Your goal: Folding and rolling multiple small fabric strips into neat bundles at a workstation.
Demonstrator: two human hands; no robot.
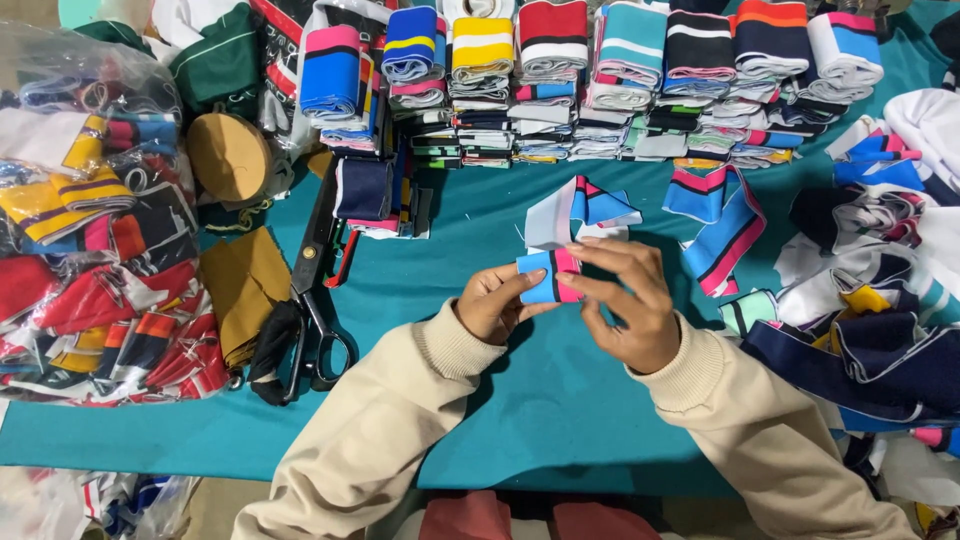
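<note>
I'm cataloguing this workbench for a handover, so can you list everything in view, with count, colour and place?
Folded striped piece: one, blue, pink and black, held in both hands at centre.
Loose striped pieces: a few, blue, pink, black and white, just beyond the hands.
Stacks of folded striped bands: many, mixed colours, along the far edge.
Scissors: one pair, black, left of centre.
Brown fabric: one folded piece, beside the scissors.
Plastic bag of bands: one, clear, red and yellow contents, far left.
Fabric heap: navy and white, right.
Table cover: teal.
Left hand; right hand: cream sleeves.
</note>
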